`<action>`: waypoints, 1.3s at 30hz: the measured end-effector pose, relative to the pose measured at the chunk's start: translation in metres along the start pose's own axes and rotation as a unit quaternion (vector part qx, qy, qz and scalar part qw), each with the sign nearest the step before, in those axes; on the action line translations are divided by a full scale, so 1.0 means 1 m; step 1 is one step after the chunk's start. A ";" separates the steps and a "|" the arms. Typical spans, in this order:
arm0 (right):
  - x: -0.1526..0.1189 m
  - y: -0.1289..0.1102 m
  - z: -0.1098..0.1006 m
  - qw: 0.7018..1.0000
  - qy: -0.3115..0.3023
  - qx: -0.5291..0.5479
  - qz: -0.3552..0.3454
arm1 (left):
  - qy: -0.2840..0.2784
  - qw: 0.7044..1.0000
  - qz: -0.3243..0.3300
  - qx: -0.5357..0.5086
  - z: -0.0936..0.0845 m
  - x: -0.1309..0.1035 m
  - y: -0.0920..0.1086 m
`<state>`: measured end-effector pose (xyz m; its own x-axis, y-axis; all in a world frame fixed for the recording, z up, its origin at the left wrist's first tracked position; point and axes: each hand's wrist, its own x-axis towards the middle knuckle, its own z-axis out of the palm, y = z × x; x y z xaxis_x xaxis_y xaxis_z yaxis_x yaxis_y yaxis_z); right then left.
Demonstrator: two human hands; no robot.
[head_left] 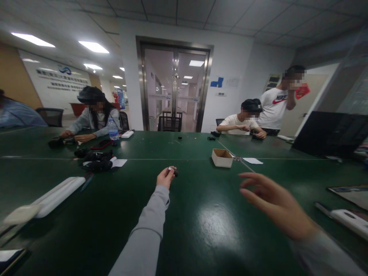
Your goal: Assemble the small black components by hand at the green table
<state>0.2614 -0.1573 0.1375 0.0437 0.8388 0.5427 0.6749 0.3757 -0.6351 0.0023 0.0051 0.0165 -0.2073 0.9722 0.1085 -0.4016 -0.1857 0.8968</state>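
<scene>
My left hand [165,178] is closed in a pinch around a small dark object [175,172], held above the green table [186,214]. A lighter spot shows on the object near my fingertips; its kind is too small to make out. My right hand [273,203] hangs over the table on the right, slightly blurred, its fingers apart and nothing between them. Beyond it and to the left stands a small open cardboard box [222,162], not touching either hand.
A long white case [60,196] lies at left, near dark gear [99,160]. A white power strip [350,222] and a black monitor [330,134] are at right. A water bottle [113,130] stands far left. Several people are around the table's far side.
</scene>
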 end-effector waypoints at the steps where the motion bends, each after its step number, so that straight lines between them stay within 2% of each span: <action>1: 0.012 -0.005 0.025 0.990 -0.115 0.068 0.040 | 0.012 0.999 -0.012 -0.050 0.002 -0.001 0.001; 2: 0.025 -0.008 0.055 0.967 -0.196 0.128 0.102 | 0.021 0.996 -0.024 -0.088 0.003 -0.002 0.001; 3: 0.038 -0.009 0.087 0.945 -0.230 0.169 0.161 | 0.025 0.992 -0.035 -0.116 0.003 -0.002 0.002; 4: 0.049 -0.008 0.120 0.926 -0.237 0.205 0.211 | 0.027 0.989 -0.044 -0.137 0.003 -0.002 0.002; 6: 0.065 -0.003 0.178 0.877 -0.232 0.312 0.284 | 0.030 0.985 -0.047 -0.163 0.001 -0.001 0.001; 7: 0.070 0.002 0.201 0.852 -0.215 0.374 0.296 | 0.028 0.984 -0.045 -0.168 0.000 0.001 0.000; 8: 0.072 0.007 0.219 0.830 -0.195 0.431 0.296 | 0.021 0.985 -0.041 -0.169 -0.001 0.003 -0.001; 10: 0.073 0.018 0.240 0.805 -0.147 0.504 0.277 | 0.001 0.987 -0.034 -0.159 -0.002 0.006 -0.004; 12: 0.071 0.031 0.246 0.800 -0.117 0.531 0.252 | -0.022 0.989 -0.036 -0.138 -0.002 0.009 -0.007; 16: 0.072 0.054 0.246 0.811 -0.108 0.527 0.231 | -0.066 0.993 -0.056 -0.076 -0.002 0.010 -0.009; 20: 0.075 0.067 0.253 0.833 -0.059 0.502 0.224 | -0.069 0.997 -0.009 0.032 -0.007 0.013 -0.010; 22: 0.075 0.068 0.257 0.842 -0.054 0.493 0.212 | -0.069 0.992 0.014 0.104 -0.010 0.015 -0.010; 27: 0.071 0.065 0.253 0.856 -0.071 0.485 0.166 | -0.020 0.978 0.042 0.205 -0.010 0.013 -0.010; 31: 0.068 0.062 0.248 0.861 -0.077 0.477 0.159 | 0.015 0.966 0.027 0.256 -0.008 0.009 -0.007; 39: 0.068 0.063 0.250 0.857 -0.082 0.483 0.161 | 0.028 0.945 0.023 0.325 -0.003 0.001 0.006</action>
<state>0.1228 0.0214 -0.0027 -0.0439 0.9748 0.2189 -0.2815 0.1981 -0.9389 -0.0034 0.0045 0.0207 -0.2650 0.9529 0.1472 0.2371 -0.0835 0.9679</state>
